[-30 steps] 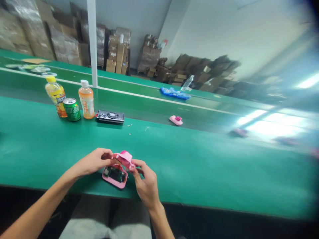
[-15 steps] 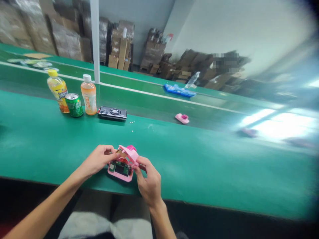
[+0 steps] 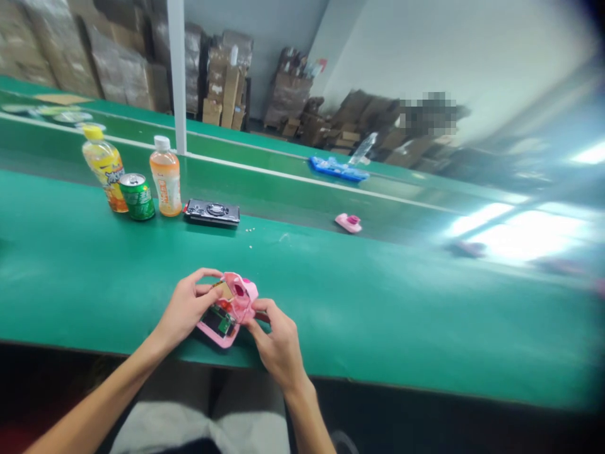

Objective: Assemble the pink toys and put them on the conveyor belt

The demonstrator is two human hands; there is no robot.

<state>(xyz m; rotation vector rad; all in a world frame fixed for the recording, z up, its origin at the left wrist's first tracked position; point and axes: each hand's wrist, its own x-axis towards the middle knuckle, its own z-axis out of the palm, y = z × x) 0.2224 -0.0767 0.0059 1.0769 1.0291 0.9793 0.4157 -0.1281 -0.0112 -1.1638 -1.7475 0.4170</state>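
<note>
A pink plastic housing stands opened close to the table's near edge. Its lower half [image 3: 222, 340] holds a green circuit board [image 3: 221, 323]. The other half, a pink shell [image 3: 244, 301] with a magenta part, is tilted up above the board so its inside shows. My left hand [image 3: 189, 301] is closed, pinching the left side of the shell near a yellowish flat piece [image 3: 225, 291] inside it. My right hand [image 3: 278, 334] grips the right lower corner of the shell between thumb and fingers. Some of the board is hidden by the shell and my left fingers.
Beyond the hands stand a yellow-capped bottle [image 3: 104, 170], a green can [image 3: 137, 197], an orange drink bottle [image 3: 166, 180] and a dark phone-like device [image 3: 212, 213]. Another pink housing piece [image 3: 348, 222] lies on the belt [image 3: 283, 198]; farther back is a blue tray [image 3: 336, 169].
The pink shell has been tipped farther up and turned, so more of its inside shows. Both hands have shifted slightly left with the housing. The pink piece on the belt has moved slightly right.
</note>
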